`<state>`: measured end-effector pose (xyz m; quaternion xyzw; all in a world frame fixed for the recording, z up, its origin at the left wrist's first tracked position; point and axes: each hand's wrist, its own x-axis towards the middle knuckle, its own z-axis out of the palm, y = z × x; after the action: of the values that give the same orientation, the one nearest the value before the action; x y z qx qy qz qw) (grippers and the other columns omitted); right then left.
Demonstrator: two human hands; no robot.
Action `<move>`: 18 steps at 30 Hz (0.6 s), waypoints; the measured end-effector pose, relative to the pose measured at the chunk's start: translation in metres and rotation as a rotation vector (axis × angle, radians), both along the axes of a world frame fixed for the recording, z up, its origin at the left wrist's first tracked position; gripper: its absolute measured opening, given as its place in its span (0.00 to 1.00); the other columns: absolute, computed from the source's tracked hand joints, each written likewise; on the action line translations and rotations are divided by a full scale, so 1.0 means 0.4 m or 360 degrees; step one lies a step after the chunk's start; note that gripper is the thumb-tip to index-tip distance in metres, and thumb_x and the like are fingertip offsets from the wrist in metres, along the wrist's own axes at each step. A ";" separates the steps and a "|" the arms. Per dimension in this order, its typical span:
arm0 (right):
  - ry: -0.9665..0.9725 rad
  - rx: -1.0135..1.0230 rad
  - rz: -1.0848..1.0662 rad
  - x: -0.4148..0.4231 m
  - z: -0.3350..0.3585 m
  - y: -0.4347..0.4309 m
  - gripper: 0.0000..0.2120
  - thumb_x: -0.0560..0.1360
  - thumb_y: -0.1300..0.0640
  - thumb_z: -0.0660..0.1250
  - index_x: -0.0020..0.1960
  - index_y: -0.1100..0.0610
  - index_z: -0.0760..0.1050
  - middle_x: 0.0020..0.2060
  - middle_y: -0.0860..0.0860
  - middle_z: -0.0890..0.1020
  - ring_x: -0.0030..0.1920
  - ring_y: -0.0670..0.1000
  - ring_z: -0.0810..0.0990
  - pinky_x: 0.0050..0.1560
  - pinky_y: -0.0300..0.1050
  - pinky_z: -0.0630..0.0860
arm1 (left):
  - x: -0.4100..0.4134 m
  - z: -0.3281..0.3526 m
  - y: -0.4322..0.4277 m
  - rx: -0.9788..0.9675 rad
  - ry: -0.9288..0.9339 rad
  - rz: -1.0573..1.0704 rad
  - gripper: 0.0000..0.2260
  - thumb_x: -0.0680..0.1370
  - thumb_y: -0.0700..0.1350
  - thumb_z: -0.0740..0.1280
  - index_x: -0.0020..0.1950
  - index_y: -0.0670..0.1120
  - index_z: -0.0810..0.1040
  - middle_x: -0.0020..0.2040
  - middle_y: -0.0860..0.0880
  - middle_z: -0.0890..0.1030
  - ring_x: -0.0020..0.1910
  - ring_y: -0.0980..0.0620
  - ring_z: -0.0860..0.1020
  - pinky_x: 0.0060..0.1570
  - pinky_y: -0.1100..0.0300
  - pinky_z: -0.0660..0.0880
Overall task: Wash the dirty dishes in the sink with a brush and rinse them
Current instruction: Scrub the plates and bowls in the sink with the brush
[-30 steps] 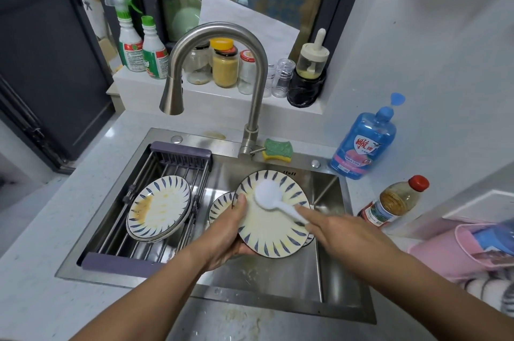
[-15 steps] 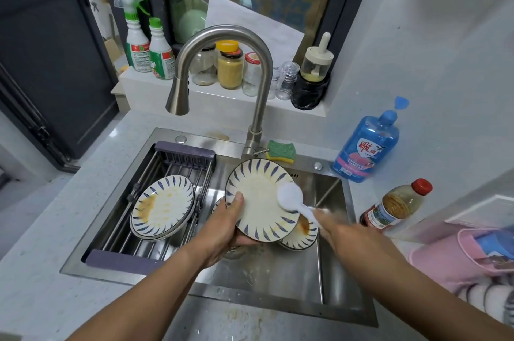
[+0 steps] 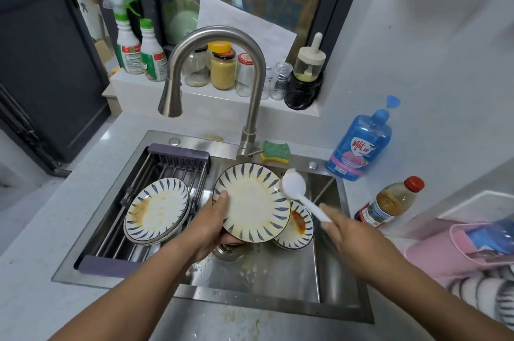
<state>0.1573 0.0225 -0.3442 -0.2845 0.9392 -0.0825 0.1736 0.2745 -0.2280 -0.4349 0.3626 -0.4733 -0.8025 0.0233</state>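
Note:
My left hand [image 3: 212,222] grips a blue-striped plate [image 3: 251,203] by its left rim and holds it tilted above the steel sink [image 3: 278,276]. My right hand [image 3: 349,235] holds the white brush [image 3: 299,192] by its handle, with the round head at the plate's upper right rim. Under the held plate, a second plate [image 3: 299,225] with a red-orange stain lies in the basin. On the drain rack [image 3: 178,162] at the left rest dirty stacked plates [image 3: 157,208] with brown smears.
The faucet [image 3: 250,85] arches over the sink, with no water seen running. A green-yellow sponge [image 3: 275,150] lies behind the basin. A blue soap bottle [image 3: 360,146] and an oil bottle [image 3: 389,203] stand to the right. Jars and spray bottles line the sill.
The brush has slid from the plate's middle to its upper right rim. The held plate has moved up and left, uncovering the stained plate beneath.

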 end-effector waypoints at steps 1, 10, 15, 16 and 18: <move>-0.0138 -0.0230 -0.0170 -0.001 -0.002 -0.009 0.18 0.84 0.41 0.57 0.72 0.41 0.68 0.45 0.46 0.81 0.42 0.47 0.80 0.44 0.48 0.80 | 0.001 0.001 -0.006 0.0044 -0.0025 0.0014 0.22 0.84 0.58 0.57 0.71 0.45 0.72 0.59 0.43 0.85 0.54 0.42 0.85 0.47 0.40 0.83; -0.1664 -0.1135 -0.1223 0.011 -0.070 -0.111 0.15 0.75 0.55 0.73 0.36 0.54 0.69 0.25 0.48 0.64 0.21 0.44 0.60 0.20 0.34 0.56 | 0.021 0.016 0.027 0.0383 -0.0201 -0.0299 0.21 0.83 0.56 0.62 0.67 0.41 0.76 0.58 0.38 0.85 0.55 0.40 0.85 0.50 0.43 0.83; -0.1816 -0.1156 -0.1440 -0.005 -0.065 -0.133 0.15 0.76 0.61 0.67 0.35 0.53 0.66 0.23 0.46 0.63 0.18 0.42 0.60 0.17 0.31 0.57 | 0.043 0.036 0.000 -0.0653 0.0112 -0.0728 0.36 0.75 0.62 0.72 0.79 0.60 0.60 0.77 0.55 0.67 0.69 0.59 0.72 0.71 0.57 0.68; -0.1837 -0.1153 -0.1468 -0.010 -0.058 -0.136 0.15 0.76 0.61 0.66 0.35 0.53 0.65 0.22 0.46 0.63 0.17 0.42 0.60 0.17 0.30 0.57 | 0.051 0.044 -0.008 -0.0926 0.0122 -0.0901 0.39 0.73 0.63 0.73 0.79 0.64 0.58 0.80 0.59 0.58 0.75 0.60 0.63 0.76 0.56 0.62; -0.1865 -0.1156 -0.1506 -0.020 -0.043 -0.138 0.15 0.77 0.61 0.66 0.35 0.54 0.65 0.21 0.46 0.64 0.17 0.42 0.61 0.17 0.30 0.57 | 0.054 0.043 -0.015 -0.1581 0.0106 -0.1271 0.45 0.67 0.68 0.75 0.79 0.68 0.57 0.82 0.62 0.43 0.81 0.60 0.44 0.80 0.52 0.45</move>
<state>0.1493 -0.0327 -0.3616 0.1907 0.6322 -0.5789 0.4784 0.2961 -0.2339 -0.4176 0.0792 -0.8867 -0.4449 -0.0976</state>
